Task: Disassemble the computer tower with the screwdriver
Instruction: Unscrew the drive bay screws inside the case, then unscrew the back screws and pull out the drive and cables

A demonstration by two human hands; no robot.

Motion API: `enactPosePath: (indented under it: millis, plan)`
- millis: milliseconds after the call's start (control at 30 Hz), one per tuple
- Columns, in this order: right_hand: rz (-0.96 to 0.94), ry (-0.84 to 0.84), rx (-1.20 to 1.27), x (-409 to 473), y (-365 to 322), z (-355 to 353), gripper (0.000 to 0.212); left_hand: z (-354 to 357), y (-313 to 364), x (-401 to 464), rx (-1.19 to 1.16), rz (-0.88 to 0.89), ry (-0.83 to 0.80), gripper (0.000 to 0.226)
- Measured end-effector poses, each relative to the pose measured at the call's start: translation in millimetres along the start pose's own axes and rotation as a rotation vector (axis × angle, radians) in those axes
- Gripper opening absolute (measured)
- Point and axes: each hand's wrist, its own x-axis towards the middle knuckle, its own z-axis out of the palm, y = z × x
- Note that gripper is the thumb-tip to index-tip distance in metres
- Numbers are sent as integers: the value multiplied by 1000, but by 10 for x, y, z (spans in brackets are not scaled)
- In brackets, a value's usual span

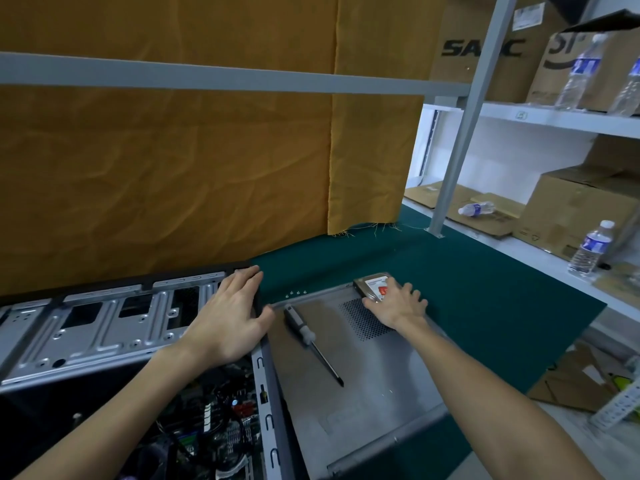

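The open computer tower (pixel 104 327) lies on its side at the left, its boards and cables showing at the bottom. My left hand (pixel 232 317) rests flat with straight fingers on the tower's front corner. A grey side panel (pixel 363 386) lies flat to the right of the tower. On it lies the screwdriver (pixel 311 341), handle away from me, tip toward me. At the panel's far corner sits a hard drive (pixel 375 284) with a red and white label. My right hand (pixel 398 304) holds its near end, fingers curled over the edge.
Three small screws (pixel 298 293) lie on the green mat (pixel 485 306) beyond the panel. An orange cloth (pixel 207 150) hangs behind. Shelves on the right hold cardboard boxes (pixel 571 216) and water bottles (pixel 590 249).
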Motion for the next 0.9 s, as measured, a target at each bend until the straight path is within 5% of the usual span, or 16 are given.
enactPosePath:
  millis: [500, 600, 667, 767, 900]
  plan:
    - [35, -49, -48, 15, 28, 40, 87, -13, 45, -21, 0, -15, -9, 70]
    - [-5, 68, -242, -118, -106, 18, 86, -19, 51, -32, -4, -12, -7, 69]
    - [-191, 192, -167, -297, -335, 39, 73, -25, 61, -37, -9, -18, -8, 67]
    - [-364, -46, 142, -623, -778, 139, 64, -60, 102, -66, -26, -22, -18, 62]
    - [-351, -228, -14, -939, -1166, 244, 73, -164, 122, -191, -71, 7, -19, 60]
